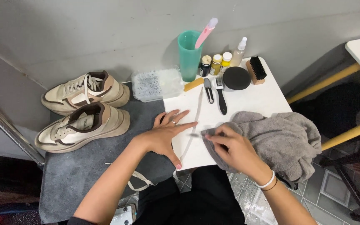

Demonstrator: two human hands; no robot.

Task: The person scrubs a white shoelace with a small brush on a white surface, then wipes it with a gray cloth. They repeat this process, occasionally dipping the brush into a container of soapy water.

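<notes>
On the white table (267, 100), a grey towel (288, 137) lies at right. Left hand (163, 135), fingers spread flat, pins a pale shoelace (197, 112) running near to far. Right hand (232, 148) pinches a towel fold closed over the lace. Best practice: keep lace taut, wipe in short strokes.

Bare forearms — a ring on the left hand (163, 135), pink-painted nails, white and dark bands at the right wrist.
</notes>
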